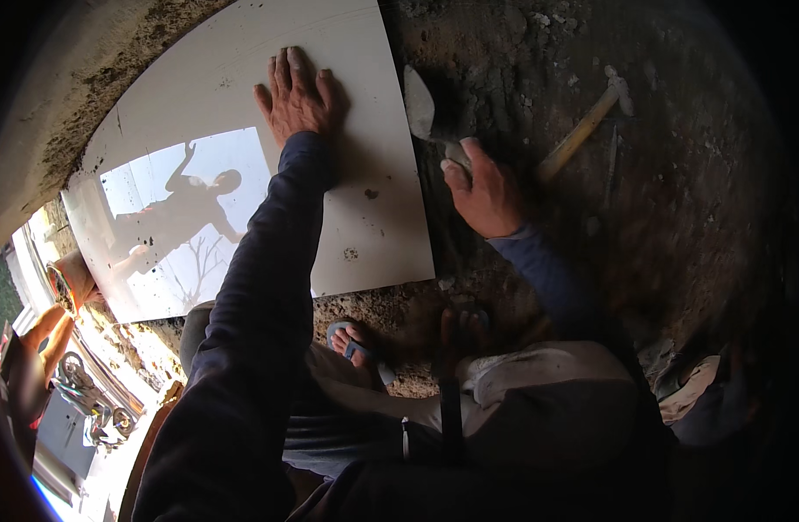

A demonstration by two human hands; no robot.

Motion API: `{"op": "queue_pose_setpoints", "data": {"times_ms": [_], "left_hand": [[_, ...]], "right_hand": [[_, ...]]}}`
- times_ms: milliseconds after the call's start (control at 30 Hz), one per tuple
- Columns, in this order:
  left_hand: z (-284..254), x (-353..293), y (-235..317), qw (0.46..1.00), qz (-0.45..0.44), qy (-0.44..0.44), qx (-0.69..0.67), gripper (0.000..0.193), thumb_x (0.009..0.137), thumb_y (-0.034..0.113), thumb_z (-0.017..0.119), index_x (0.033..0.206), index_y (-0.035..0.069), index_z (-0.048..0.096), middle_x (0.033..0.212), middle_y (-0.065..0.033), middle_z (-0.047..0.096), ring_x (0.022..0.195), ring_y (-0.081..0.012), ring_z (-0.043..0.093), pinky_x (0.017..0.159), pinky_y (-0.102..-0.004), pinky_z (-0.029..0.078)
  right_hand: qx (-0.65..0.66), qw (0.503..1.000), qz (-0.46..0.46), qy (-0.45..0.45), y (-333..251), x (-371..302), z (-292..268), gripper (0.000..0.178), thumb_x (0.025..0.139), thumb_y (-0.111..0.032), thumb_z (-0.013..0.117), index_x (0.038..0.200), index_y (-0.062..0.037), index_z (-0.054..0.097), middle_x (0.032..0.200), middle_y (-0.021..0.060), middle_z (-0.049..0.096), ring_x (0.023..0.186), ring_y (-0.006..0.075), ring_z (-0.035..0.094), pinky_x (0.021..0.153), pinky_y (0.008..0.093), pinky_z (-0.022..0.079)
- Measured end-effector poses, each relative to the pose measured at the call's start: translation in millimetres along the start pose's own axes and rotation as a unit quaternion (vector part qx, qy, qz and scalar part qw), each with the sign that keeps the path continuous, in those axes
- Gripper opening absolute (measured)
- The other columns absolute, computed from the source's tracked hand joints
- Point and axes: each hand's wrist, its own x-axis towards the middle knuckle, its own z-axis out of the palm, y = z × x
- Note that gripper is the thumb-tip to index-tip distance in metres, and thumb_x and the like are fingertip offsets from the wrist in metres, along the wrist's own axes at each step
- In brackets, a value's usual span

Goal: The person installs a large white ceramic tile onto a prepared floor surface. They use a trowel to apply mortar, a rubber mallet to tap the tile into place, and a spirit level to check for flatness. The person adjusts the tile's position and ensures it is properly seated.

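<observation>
A large glossy white tile (365, 226) lies against the rough, dark ground, with a bright doorway and a person's outline mirrored in it. My left hand (299, 97) rests flat on the tile's upper part, fingers spread and pressing on nothing else. Just past the tile's right edge, my right hand (486, 191) grips the handle of a trowel (419, 104). The trowel's grey blade points up and left, close beside the tile edge. Some dark specks of dirt mark the tile's surface.
Right of my right hand lies a hammer (582, 133) with a wooden handle, beside a thin metal rod (611, 165). A pale wall (34, 130) curves along the upper left. At the lower left are another person's arm (51, 335), a brownish container (71, 280) and a motorcycle (95, 404).
</observation>
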Motion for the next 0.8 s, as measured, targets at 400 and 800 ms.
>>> {"op": "queue_pose_setpoints", "data": {"times_ms": [400, 800], "left_hand": [[3, -2, 0, 1.0, -0.006, 0.005, -0.017, 0.069, 0.101, 0.046, 0.039, 0.159, 0.009, 0.038, 0.166, -0.0107, 0.037, 0.158, -0.0246, 0.024, 0.128, -0.0525, 0.008], [9, -3, -7, 1.0, 0.016, 0.01, -0.008, 0.065, 0.103, 0.042, 0.039, 0.158, 0.008, 0.038, 0.166, -0.0127, 0.036, 0.157, -0.0281, 0.024, 0.127, -0.0545, 0.009]], "right_hand": [[-0.047, 0.999, -0.006, 0.02, 21, -29, -11, 0.048, 0.098, -0.03, 0.066, 0.134, 0.0012, 0.058, 0.098, 0.0311, 0.07, 0.093, 0.0507, 0.067, 0.078, 0.0585, 0.053], [-0.014, 0.999, -0.041, -0.001, 48, -94, -2, 0.05, 0.099, -0.029, 0.067, 0.134, 0.0049, 0.058, 0.109, 0.0308, 0.069, 0.084, 0.0487, 0.068, 0.074, 0.0542, 0.055]]}}
